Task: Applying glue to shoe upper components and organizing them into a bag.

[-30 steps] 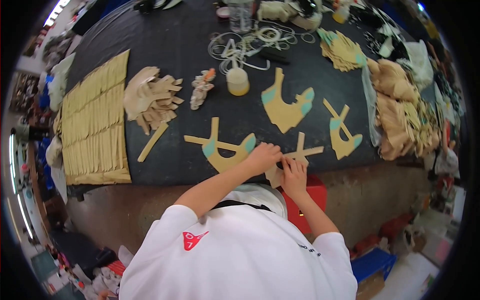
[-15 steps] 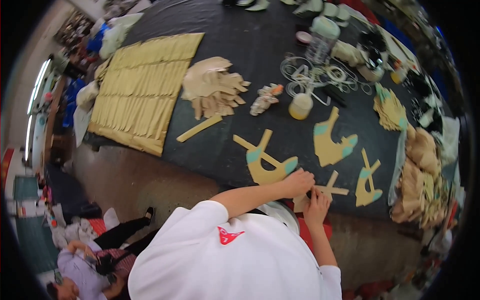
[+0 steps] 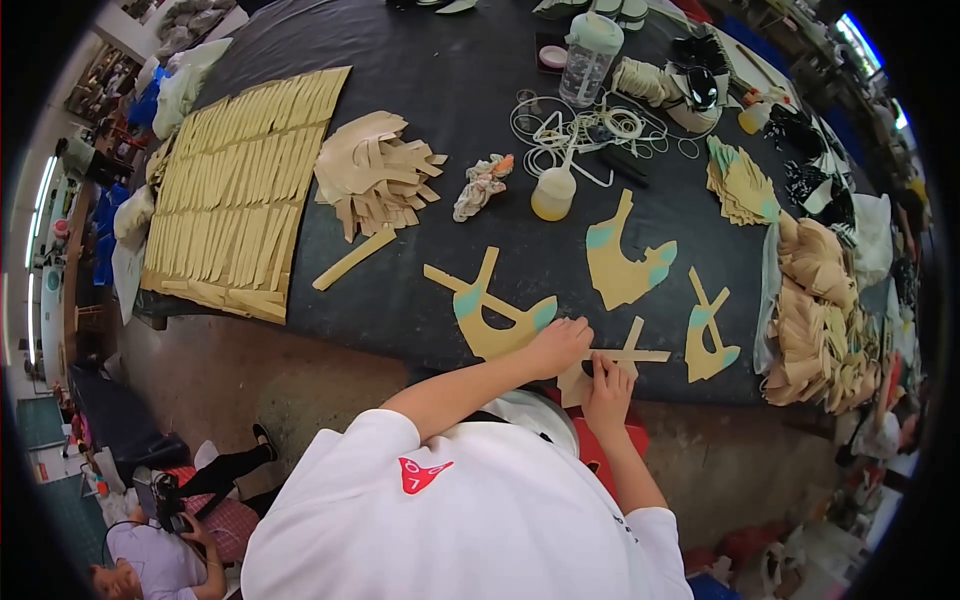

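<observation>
At the table's near edge, my left hand is closed, its fingers bunched and pressed down on a tan cut-out shoe-upper piece. Right beside it, my right hand grips the same piece, fingers close together. A narrow tan strap lies across this piece and sticks out to the right. My fingertips hide where the two meet. Around my hands lie similar curved pieces with green-painted patches: one with a crossing strap on the left, one without farther away, and a strapped one on the right.
Rows of tan strips lie on a board at left, beside a fanned stack of pieces. A glue bottle, crumpled rag, tangled cord and clear jug stand farther back. Stacked pieces crowd the right edge.
The view has shifted, so the table's things appear farther left and slightly higher. Both hands stay on the same shoe-upper piece with little visible movement.
</observation>
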A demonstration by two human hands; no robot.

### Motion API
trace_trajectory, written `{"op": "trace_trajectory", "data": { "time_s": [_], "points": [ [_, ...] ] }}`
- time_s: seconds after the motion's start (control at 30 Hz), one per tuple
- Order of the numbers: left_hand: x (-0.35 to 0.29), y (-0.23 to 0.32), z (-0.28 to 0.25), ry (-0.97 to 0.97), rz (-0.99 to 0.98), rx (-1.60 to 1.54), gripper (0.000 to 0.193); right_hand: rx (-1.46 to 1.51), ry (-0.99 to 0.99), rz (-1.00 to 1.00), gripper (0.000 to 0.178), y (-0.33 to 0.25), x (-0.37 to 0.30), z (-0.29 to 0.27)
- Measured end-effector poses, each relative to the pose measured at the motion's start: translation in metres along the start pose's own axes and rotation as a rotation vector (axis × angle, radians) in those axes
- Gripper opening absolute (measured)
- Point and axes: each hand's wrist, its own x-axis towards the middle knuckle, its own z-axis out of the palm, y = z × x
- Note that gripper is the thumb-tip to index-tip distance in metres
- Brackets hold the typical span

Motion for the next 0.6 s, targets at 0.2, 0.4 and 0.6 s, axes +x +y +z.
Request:
{"op": "trace_trajectory", "data": {
  "time_s": [0.2, 0.4, 0.6],
  "points": [
    [0.010, 0.014, -0.001, -0.087, -0.082, -0.083, 0.011, -0.039, -0.009, 0.089, 0.051, 0.008, -0.021, -0.008],
    [0.003, 0.001, 0.009, -0.008, -0.048, -0.014, 0.014, -0.013, -0.027, 0.069, 0.046, 0.017, -0.021, 0.002],
    [-0.003, 0.001, -0.006, 0.000, -0.139, -0.034, 0.005, -0.017, 0.052, 0.084, 0.049, 0.000, -0.009, -0.004]
  ]
}}
